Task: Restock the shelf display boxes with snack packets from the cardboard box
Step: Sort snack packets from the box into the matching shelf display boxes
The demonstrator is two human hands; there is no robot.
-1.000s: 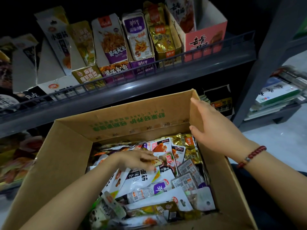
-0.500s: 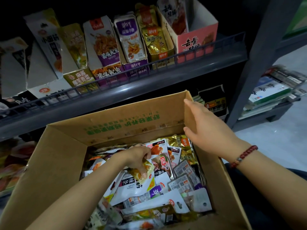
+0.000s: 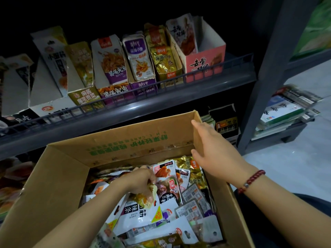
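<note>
An open cardboard box (image 3: 59, 178) sits in front of me, filled with several mixed snack packets (image 3: 179, 199). Inside it, my left hand (image 3: 141, 181) grips a small yellow-gold packet (image 3: 146, 197) just above the pile. My right hand (image 3: 213, 151) rests with straight fingers on the box's right wall near its far corner. Above the box, display boxes (image 3: 114, 90) stand in a row on a grey shelf (image 3: 125, 108), each holding upright packets. The pink display box (image 3: 206, 63) at the right end is mostly hollow, with one packet at its left side.
A wire rail (image 3: 197, 73) runs along the shelf front. A grey upright post (image 3: 265, 83) stands to the right, with a low rack of flat packages (image 3: 284, 111) beyond it. More goods sit dimly under the shelf at left (image 3: 12, 185) and behind the box (image 3: 223, 122).
My left hand has closed on the yellow-gold packet and raised it slightly from the pile. My right hand stays on the box wall. The view has tilted slightly.
</note>
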